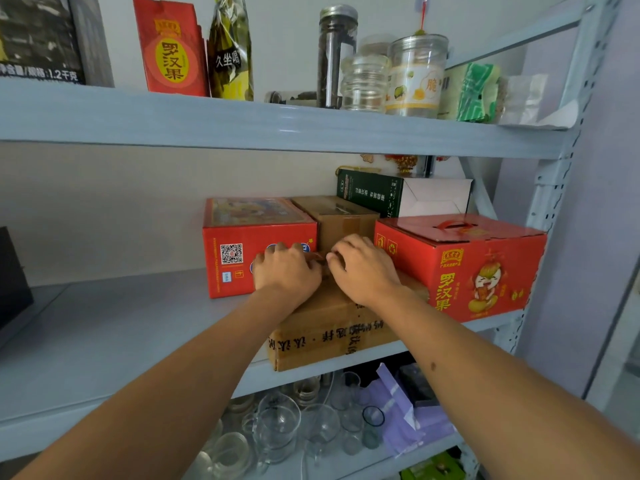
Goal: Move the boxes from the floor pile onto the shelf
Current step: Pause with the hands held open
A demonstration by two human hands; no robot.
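A flat brown cardboard box (332,334) with printed characters lies on the middle shelf (104,323), its near end jutting past the shelf's front edge. My left hand (287,271) and my right hand (363,268) lie side by side on its top, and their fingers curl over its far edge. A red box with a QR code (239,251) stands to the left of it. On its right is a red box with a carry handle (485,265). Behind my hands sits a smaller brown carton (346,220).
A green and white box (370,195) stands at the back of the shelf. The upper shelf (242,123) carries bags and jars. Below, glass cups (294,424) and purple packets (408,410) crowd the lower shelf. A dark object (14,278) stands at the far left.
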